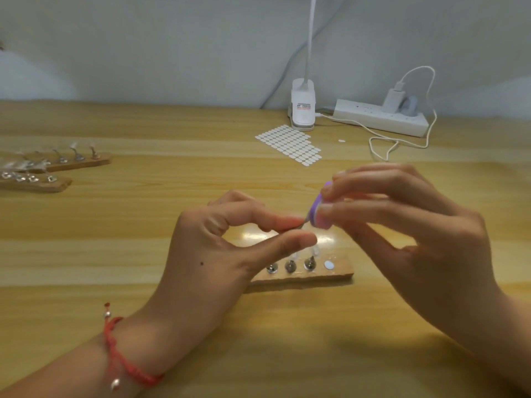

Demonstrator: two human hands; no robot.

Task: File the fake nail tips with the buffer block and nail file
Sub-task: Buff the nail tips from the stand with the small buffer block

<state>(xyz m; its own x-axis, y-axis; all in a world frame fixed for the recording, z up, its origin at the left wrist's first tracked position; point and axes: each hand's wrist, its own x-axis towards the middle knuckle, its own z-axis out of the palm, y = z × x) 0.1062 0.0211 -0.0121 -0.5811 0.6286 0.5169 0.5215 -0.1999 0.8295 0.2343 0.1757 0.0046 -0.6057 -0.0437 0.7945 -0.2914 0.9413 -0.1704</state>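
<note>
So the left hand is back-up over the desk, its grip a tight thumb-and-forefinger pinch on a blurry little nail tip. Meanwhile the right hand holds the purple buffer block in curled fingertips right against it, above the near wooden stand.

The buffer block is lilac with a white layer. The table is pale yellow wood with grain stripes. A red braided bracelet carries silver beads. Far right, the power strip is white; the sticker sheet shows rows of white ovals.
</note>
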